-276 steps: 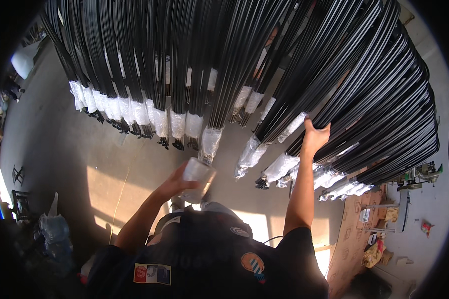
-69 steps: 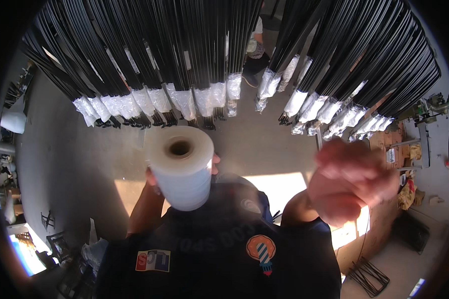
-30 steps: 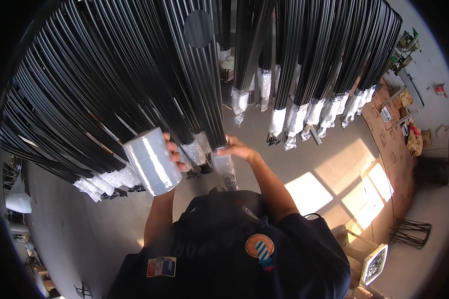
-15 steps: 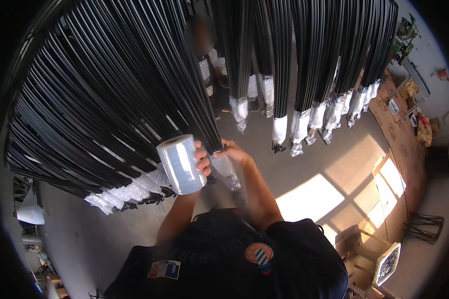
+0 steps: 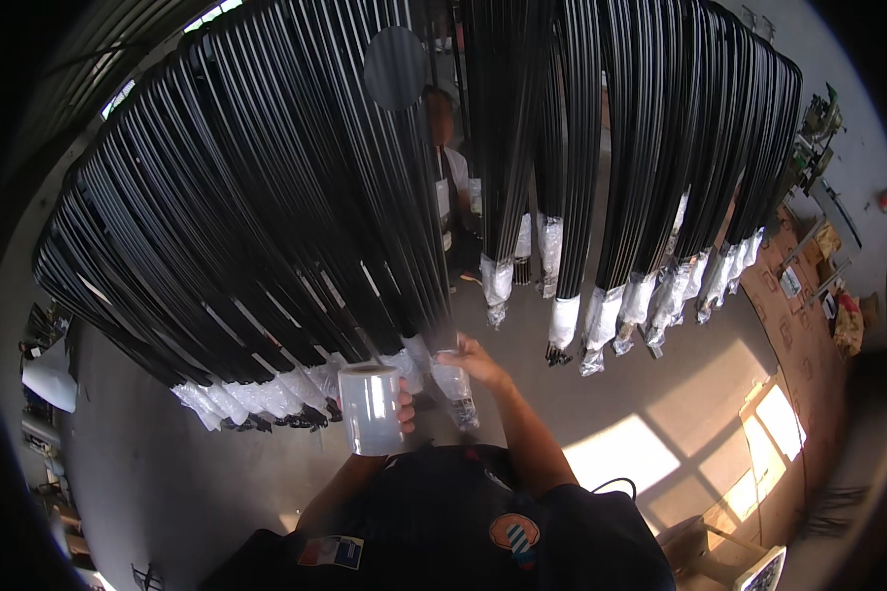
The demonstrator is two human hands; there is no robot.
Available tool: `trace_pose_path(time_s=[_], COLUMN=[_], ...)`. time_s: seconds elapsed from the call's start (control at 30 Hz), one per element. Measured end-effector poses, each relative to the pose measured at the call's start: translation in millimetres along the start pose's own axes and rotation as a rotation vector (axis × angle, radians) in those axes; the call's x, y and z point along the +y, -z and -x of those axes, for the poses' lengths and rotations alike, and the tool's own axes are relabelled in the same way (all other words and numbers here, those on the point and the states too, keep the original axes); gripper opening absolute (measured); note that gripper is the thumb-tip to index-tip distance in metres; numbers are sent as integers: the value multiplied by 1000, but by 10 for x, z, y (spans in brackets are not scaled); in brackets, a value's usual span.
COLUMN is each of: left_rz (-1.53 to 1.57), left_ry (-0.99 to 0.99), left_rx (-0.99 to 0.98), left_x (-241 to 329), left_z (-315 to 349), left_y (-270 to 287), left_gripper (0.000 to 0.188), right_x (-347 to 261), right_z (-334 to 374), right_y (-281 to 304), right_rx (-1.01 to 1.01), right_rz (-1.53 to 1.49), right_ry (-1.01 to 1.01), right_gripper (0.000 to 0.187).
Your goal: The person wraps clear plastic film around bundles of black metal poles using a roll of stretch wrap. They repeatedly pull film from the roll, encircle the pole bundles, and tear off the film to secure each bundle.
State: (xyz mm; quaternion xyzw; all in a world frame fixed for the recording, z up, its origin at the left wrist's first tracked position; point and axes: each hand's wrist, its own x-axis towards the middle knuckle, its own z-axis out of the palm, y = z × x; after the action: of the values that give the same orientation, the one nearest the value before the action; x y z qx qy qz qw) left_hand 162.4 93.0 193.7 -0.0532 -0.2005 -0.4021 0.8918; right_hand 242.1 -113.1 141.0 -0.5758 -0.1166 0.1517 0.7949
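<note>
My left hand (image 5: pixel 404 414) grips a roll of clear stretch film (image 5: pixel 370 409), held upright just below the hanging bundles. My right hand (image 5: pixel 471 360) is closed on the film-wrapped lower end (image 5: pixel 453 389) of one bundle of long black strips (image 5: pixel 365 246). That wrapped end sits right beside the roll. Many such black bundles hang in rows overhead, each with its bottom end wrapped in clear or white film (image 5: pixel 564 320).
Another person (image 5: pixel 448 158) stands behind the bundles in the gap between two rows. Cardboard boxes (image 5: pixel 798 295) and clutter line the right wall. Sunlit patches (image 5: pixel 621 453) lie on the concrete floor. White sacks (image 5: pixel 49 379) sit at the left.
Over the last second the roll in my left hand has dropped lower and nearer my chest. My right hand stays on the wrapped bundle end. The view has tilted slightly.
</note>
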Motion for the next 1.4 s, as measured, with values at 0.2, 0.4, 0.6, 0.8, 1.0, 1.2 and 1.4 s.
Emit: trace_pose_path(time_s=[0.2, 0.4, 0.6, 0.8, 1.0, 1.2, 1.4], left_rz=[154, 254, 274, 329, 301, 236, 367], left_ry=[-65, -62, -25, -41, -14, 9, 75], left_rx=[-65, -2, 15, 49, 96, 244, 230], left_x=[-50, -32, -47, -89, -191, -233, -375], left_z=[125, 168, 117, 154, 113, 182, 17], left_y=[24, 114, 10, -36, -86, -12, 167], left_gripper=[94, 70, 62, 53, 49, 49, 39], right_x=[25, 99, 38, -295, -1393, 89, 1679], right_z=[-77, -85, -69, -397, -1534, -681, 721], right_y=[-81, -55, -36, 480, 468, 375, 509], right_rx=[-62, -27, -53, -269, 142, 364, -517], right_rz=[-30, 6, -41, -186, -42, 293, 1110], right_ry=[15, 21, -7, -316, -235, 320, 180], right_gripper=[45, 44, 42, 61, 69, 25, 17])
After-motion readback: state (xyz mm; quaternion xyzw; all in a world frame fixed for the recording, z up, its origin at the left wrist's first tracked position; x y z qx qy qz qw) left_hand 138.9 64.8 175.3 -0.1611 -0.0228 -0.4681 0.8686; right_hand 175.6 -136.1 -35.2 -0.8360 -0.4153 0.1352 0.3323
